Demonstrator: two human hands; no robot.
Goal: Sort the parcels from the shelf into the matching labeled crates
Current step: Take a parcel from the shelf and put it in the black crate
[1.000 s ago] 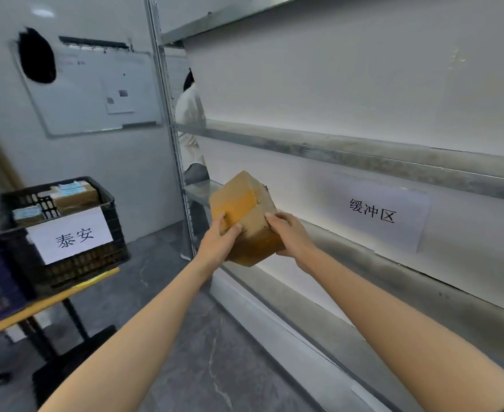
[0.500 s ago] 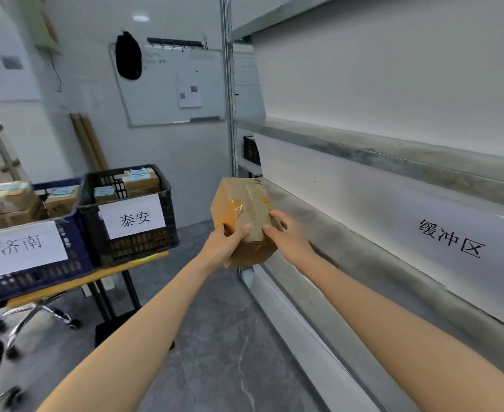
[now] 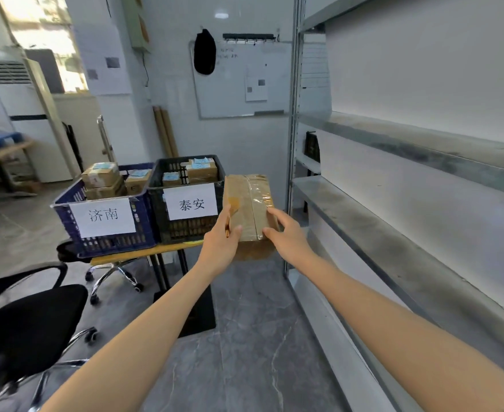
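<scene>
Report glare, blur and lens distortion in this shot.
Head view: the bright window top left is blown out; clear tape on the brown cardboard parcel glints; the grey metal shelf post bows from wide-angle distortion; white crate labels read sharp.

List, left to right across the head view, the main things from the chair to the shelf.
In order: black office chair → blue crate → black crate → taped parcel → metal shelf.

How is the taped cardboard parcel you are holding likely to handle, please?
Probably stiff: the parcel shows flat faces and square edges between the left hand and right hand. Its glossy tape may feel slippery. Flat-sided, it should slide, not roll.
</scene>
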